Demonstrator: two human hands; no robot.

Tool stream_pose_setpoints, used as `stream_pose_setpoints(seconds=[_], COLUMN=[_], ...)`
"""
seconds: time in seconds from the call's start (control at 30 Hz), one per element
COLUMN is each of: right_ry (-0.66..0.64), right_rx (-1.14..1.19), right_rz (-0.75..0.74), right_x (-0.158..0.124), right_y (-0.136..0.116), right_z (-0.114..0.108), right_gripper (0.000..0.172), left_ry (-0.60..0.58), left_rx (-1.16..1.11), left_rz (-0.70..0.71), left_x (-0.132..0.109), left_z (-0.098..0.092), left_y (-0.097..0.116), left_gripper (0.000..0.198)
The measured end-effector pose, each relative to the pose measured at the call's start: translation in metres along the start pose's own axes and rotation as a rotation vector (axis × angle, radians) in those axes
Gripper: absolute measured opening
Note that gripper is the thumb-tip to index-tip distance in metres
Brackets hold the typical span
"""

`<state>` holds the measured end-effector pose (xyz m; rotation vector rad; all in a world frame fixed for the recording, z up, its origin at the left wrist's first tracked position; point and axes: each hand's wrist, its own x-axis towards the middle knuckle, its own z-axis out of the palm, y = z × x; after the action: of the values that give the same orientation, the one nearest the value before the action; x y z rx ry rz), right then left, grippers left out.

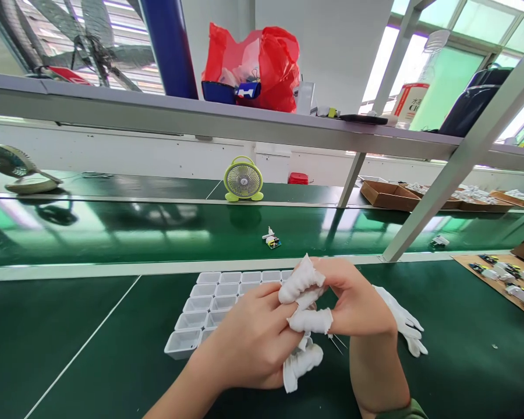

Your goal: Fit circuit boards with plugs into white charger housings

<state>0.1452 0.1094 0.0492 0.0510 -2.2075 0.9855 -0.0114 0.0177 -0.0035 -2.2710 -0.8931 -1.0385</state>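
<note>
My left hand is in the lower middle, back towards me, fingers stretched to the right and its thumb in a white finger cover. My right hand meets it from the right, its thumb and forefinger also wrapped in white covers. These two fingers close around the white-covered fingertip area of my left hand; the exact contact is partly hidden. Just below them, a small part with thin metal leads shows. Behind my left hand sits a white compartment tray, partly covered. White gloves lie right of my right wrist.
A small circuit board lies on the green belt beyond the tray. A board with several circuit assemblies is at the right. A slanted metal post rises at right, under a shelf. A green fan stands further back.
</note>
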Motion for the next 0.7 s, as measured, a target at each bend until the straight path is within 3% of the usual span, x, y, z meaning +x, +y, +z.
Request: stream_pose_setpoints(seconds=[0.23,0.43,0.6,0.7], right_ry=[-0.028,-0.146,-0.251,-0.284], right_rx=[0.006,0.128,0.261,0.313], right_rz=[-0.036,-0.036,-0.082,-0.084], right_x=[-0.002,-0.001,0.0,0.0], right_y=[0.002,0.006,0.013,0.015], right_z=[-0.002,-0.012,-0.015,-0.015], right_gripper=[0.02,0.036,0.062,0.064], left_ry=[-0.031,-0.011,0.005,0.021], left_rx=[0.027,0.08,0.035,0.014], left_rz=[-0.004,0.023,0.047,0.061], left_x=[0.005,0.003,0.001,0.002], left_z=[-0.003,-0.001,0.003,0.003], left_y=[0.002,0.006,0.01,0.012], left_gripper=[0.021,0.02,0.027,0.027])
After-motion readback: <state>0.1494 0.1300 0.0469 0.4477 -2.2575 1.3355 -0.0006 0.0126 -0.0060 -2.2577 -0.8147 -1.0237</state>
